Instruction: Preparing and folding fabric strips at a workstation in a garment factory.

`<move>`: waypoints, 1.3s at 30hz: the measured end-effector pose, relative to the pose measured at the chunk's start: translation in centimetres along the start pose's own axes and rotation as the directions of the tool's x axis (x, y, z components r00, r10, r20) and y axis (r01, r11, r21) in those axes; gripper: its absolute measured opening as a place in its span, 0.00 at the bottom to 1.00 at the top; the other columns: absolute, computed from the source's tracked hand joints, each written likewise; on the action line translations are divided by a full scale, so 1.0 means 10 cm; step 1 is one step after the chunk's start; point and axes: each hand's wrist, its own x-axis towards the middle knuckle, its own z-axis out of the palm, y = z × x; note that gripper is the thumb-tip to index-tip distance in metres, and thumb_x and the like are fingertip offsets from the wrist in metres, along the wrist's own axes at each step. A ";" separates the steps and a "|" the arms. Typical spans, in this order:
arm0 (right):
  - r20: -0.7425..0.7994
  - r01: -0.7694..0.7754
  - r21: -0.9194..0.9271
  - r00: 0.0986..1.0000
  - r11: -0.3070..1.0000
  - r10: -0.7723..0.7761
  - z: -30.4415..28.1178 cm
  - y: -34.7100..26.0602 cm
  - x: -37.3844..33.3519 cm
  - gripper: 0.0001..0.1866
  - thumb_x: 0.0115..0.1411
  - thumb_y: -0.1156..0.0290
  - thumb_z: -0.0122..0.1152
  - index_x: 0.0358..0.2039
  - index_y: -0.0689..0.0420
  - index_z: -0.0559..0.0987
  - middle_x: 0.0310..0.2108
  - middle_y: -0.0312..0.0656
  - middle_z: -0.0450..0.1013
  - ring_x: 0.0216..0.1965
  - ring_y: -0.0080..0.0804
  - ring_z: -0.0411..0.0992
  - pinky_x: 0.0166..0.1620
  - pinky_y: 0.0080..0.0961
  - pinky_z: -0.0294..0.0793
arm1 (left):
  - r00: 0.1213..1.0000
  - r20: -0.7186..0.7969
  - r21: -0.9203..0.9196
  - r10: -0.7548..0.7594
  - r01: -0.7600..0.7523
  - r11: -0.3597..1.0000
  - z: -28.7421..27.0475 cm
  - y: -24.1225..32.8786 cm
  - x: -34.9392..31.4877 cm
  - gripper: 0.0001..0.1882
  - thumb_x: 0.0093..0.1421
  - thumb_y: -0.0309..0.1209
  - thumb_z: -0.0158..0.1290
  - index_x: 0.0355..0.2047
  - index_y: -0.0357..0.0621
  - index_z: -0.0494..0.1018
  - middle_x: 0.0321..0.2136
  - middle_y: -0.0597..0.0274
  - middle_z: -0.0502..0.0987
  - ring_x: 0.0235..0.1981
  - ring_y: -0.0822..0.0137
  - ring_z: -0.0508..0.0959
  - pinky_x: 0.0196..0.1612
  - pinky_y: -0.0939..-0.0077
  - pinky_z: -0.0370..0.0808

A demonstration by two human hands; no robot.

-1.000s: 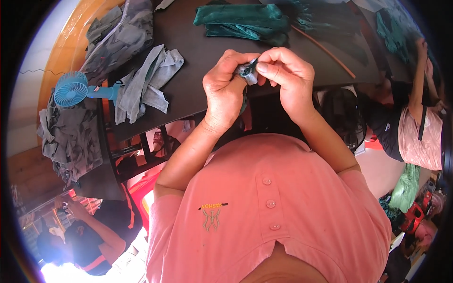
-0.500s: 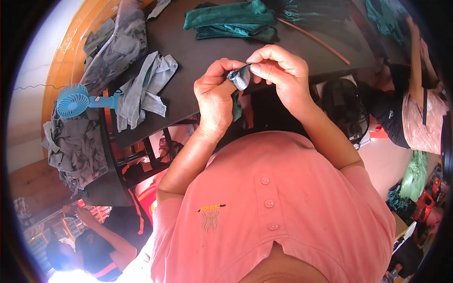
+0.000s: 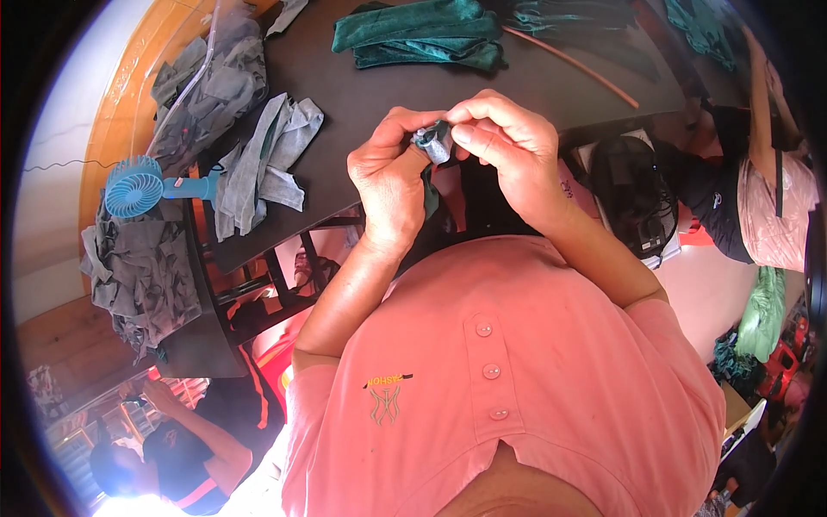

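Note:
Between my two hands is a small strip of green velvet cloth (image 3: 438, 153), folded so its pale grey backing shows. My left hand (image 3: 389, 172) is closed, pinching the strip between thumb and fingers, and its dark green tail hangs down below. The fingertips of my right hand (image 3: 510, 145) pinch together at the strip's right edge, touching the left fingertips. Whether anything thin, such as a thread, is in the right pinch is too small to make out. Both hands are held above the near edge of the dark table (image 3: 379, 99).
Folded green velvet pieces (image 3: 418, 34) and a wooden stick (image 3: 573, 67) lie on the table. Grey cloth pieces (image 3: 271, 164) lie at the left, beside a blue fan (image 3: 133, 185). More grey cloth (image 3: 146, 276) is heaped nearby. Other people (image 3: 185, 448) work at lower left and right.
My hands have come slightly closer together, and the right fingertips have shifted a little down and left at the strip. The cloth's fold shows more of its pale backing.

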 end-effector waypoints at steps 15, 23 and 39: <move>0.062 0.468 -0.455 0.865 0.757 -0.498 0.16 -0.04 0.03 0.23 0.41 0.86 0.61 0.42 0.59 0.76 0.29 0.42 0.72 0.25 0.36 0.73 0.27 0.26 0.72 | 0.970 -0.222 -0.055 0.097 -0.112 0.992 0.19 0.06 0.02 0.13 0.50 0.11 0.46 0.34 0.32 0.76 0.30 0.60 0.78 0.30 0.74 0.75 0.36 0.84 0.72; 0.039 0.547 -0.472 0.796 0.691 -0.604 0.11 0.03 0.19 0.15 0.42 0.86 0.55 0.33 0.58 0.75 0.20 0.39 0.71 0.20 0.34 0.71 0.24 0.26 0.70 | 0.965 -0.260 -0.093 0.033 -0.059 0.994 0.28 0.04 -0.07 0.13 0.50 0.10 0.48 0.35 0.30 0.75 0.31 0.61 0.77 0.33 0.74 0.74 0.40 0.84 0.70; -0.209 0.134 -0.151 0.964 0.979 -0.165 0.22 0.03 -0.02 0.07 0.68 0.72 0.49 0.41 0.60 0.74 0.30 0.37 0.75 0.31 0.22 0.72 0.37 0.21 0.73 | 0.958 -0.142 -0.222 -0.249 0.214 0.951 0.24 0.18 -0.04 0.06 0.53 0.23 0.62 0.30 0.35 0.77 0.25 0.65 0.77 0.22 0.76 0.70 0.27 0.82 0.66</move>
